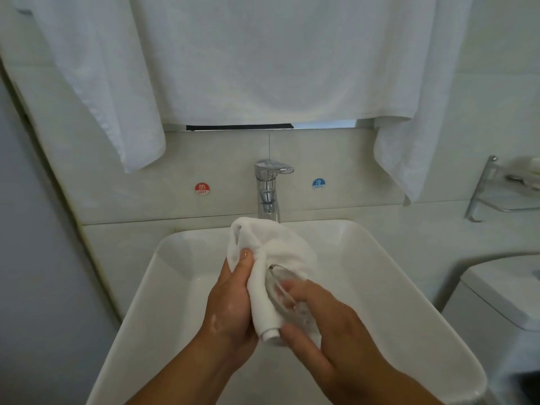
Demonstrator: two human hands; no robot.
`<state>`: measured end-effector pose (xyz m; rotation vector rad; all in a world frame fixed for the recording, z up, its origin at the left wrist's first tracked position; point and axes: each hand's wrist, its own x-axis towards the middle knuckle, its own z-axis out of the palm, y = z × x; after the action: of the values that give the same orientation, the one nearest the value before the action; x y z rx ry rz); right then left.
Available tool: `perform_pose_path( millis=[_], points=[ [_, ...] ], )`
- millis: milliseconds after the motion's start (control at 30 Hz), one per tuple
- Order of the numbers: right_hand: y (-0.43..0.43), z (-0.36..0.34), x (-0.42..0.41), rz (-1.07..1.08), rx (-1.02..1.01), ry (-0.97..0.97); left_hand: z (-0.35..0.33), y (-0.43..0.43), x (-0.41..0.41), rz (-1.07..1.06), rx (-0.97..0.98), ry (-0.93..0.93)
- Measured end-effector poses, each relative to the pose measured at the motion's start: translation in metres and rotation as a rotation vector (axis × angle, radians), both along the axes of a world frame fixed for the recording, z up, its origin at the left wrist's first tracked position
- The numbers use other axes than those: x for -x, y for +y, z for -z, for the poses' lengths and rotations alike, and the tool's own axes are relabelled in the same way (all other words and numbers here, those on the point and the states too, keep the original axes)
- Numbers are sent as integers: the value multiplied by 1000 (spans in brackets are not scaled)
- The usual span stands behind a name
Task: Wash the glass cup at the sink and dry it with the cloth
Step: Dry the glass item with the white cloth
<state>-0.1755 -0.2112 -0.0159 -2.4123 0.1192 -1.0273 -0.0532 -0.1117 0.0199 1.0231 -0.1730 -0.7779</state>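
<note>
The cup (280, 289) is clear glass, thin enough in the wall that fingers show straight through it. It sits tilted, and its upper end is buried in the cloth (277, 244). The cloth is white, soft and bunched, ballooning up over the top of the cup. A rolled hem pokes out below, between the two hands.

The right hand (327, 331) has the cup, its grip clamped on the glass, fingers curled over it from the right side and thumb tucked in underneath. The left hand (230, 299) takes the cloth, its grip clamped on a thick fold, with the thumb pressed down on top. The cloth lies between the left palm and the cup, touching the glass along its left side.

All of it is held up above the sink (181, 276), clear of the basin, just in front of the faucet (270, 185). A red HOT sticker (202, 189) and a blue COLD sticker (318, 183) flank the faucet on the wall. White towels (233, 68) hang above.
</note>
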Motion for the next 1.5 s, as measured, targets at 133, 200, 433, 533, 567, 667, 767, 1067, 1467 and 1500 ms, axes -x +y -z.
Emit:
perform_pose_path(
  millis=[133,200,433,533,567,667,767,1067,1467,1500],
  points=[
    [6,0,4,41,35,-42,0,-2,9,31,-6,-17],
    [12,-5,3,98,-33,-108,-3,-1,17,64,34,-47],
    [17,-42,4,273,-188,-123,-20,-16,42,94,131,-157],
    [2,-56,6,291,-131,-75,-21,-21,47,75,157,-191],
    [-2,-60,8,275,-127,-66,-23,-22,50,71,161,-195],
    [-3,-68,9,211,-194,-110,-34,-22,57,50,184,-165],
    [8,-62,8,176,-214,-92,-44,-17,53,32,135,-129],
    [-19,-68,-9,283,-621,-220,-42,-21,83,-56,24,-286],
    [-12,-38,4,189,-291,-169,-29,-27,71,-19,33,-214],
    [-9,-41,1,200,-398,-183,-27,-25,74,-8,13,-292]
  ],
)
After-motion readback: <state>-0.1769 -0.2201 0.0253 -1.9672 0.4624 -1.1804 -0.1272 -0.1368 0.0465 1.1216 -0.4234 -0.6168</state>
